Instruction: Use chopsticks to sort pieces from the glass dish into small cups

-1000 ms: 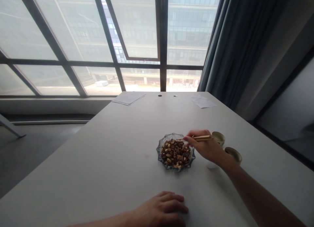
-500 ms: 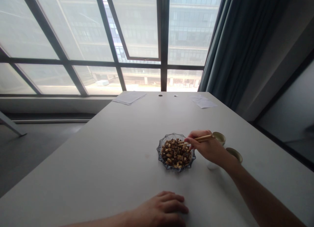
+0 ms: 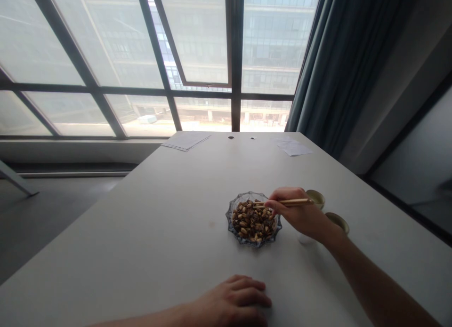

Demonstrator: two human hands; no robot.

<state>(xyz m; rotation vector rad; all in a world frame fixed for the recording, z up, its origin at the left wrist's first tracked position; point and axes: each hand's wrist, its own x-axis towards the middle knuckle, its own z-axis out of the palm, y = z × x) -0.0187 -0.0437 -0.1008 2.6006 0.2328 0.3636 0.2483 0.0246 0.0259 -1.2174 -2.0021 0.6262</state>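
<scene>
A clear glass bowl [image 3: 233,234] with a pointed, scalloped rim stands on the white table [image 3: 148,233], filled with brown and tan nuts and seeds [image 3: 252,223]. My right hand [image 3: 291,209] grips a pair of light wooden chopsticks [image 3: 294,202] at the bowl's right rim. Their tips reach in among the nuts at the far side; whether they pinch one is too small to tell. My left hand [image 3: 238,301] rests on the tabletop in front of the bowl, fingers stretched out and holding nothing.
Two small olive-green bowls, a far one [image 3: 317,198] and a nearer one [image 3: 338,222], stand right of the glass bowl, partly hidden by my right hand and wrist. Papers [image 3: 186,140] lie at the far left, more sheets [image 3: 294,147] at the far right. A curtain [image 3: 335,68] hangs beyond.
The chopsticks have tilted flatter, their tips shifting slightly left and up within the nuts. My right hand has barely moved, and my left hand stays where it was.
</scene>
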